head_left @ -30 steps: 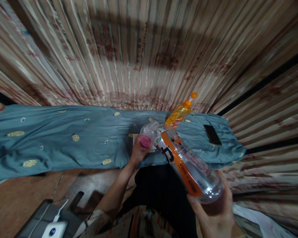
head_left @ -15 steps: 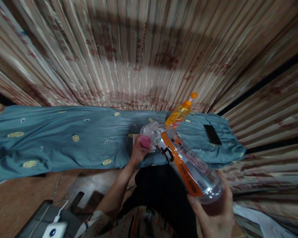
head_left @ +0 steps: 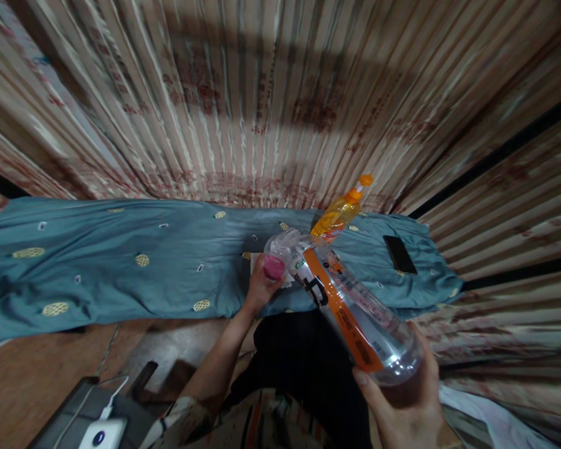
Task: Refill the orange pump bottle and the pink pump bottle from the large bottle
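My right hand (head_left: 402,405) grips the base of a large clear plastic bottle (head_left: 350,305) with an orange label. The bottle is tilted, its mouth pointing away toward a small clear container (head_left: 275,259) holding pink liquid. My left hand (head_left: 259,288) is wrapped round that small container, which stands at the front edge of a blue cloth-covered surface (head_left: 121,262). The big bottle's neck meets the top of the small container. An orange bottle (head_left: 339,212) with a nozzle cap stands just behind them.
A dark phone (head_left: 399,254) lies on the blue cloth at the right. Striped curtains (head_left: 262,93) hang behind the surface. A dark device with a white box and cable (head_left: 98,424) sits on the floor at lower left. My dark-clothed lap is below the bottle.
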`<state>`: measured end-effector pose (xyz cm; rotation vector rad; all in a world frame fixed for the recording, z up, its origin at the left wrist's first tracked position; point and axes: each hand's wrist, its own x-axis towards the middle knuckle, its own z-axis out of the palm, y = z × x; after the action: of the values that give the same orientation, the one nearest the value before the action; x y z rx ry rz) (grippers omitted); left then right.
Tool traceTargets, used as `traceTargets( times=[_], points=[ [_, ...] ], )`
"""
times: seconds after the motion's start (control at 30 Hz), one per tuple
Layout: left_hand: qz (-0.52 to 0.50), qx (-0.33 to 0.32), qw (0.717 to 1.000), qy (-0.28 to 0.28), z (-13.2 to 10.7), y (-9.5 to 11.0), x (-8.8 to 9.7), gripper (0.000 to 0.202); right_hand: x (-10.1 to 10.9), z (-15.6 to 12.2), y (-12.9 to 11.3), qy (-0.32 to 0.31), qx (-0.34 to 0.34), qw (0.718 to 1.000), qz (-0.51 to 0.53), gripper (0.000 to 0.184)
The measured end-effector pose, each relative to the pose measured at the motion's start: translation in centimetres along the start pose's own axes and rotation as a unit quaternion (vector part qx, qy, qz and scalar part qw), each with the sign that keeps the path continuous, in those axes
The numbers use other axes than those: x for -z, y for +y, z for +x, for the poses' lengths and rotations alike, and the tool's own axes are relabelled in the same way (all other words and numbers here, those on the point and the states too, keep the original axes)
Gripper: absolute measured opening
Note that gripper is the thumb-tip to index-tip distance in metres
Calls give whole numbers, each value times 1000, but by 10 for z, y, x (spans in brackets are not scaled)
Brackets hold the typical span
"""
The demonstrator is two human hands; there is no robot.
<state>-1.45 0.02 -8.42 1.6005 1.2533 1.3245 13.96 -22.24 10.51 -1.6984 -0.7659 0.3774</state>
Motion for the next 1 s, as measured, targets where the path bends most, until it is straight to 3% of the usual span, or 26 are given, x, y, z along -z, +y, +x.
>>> traceTargets(
  times=[0.3, 0.5, 0.7, 1.0],
  points=[
    [8, -9, 1000, -1, 0, -2, 0, 81, 1, 0, 0, -8, -17, 1000, 20, 122],
    [9, -8, 1000, 1, 1, 4, 1, 78, 4, 2, 4, -10, 12, 1000, 12, 119],
    [4, -5, 1000, -9, 2, 6, 2, 77, 5, -2, 0, -26, -32, 999, 19, 124],
    [1, 11, 1000, -9, 0, 2, 2, 82, 1, -5, -9, -24, -42, 999, 13, 118]
  ],
)
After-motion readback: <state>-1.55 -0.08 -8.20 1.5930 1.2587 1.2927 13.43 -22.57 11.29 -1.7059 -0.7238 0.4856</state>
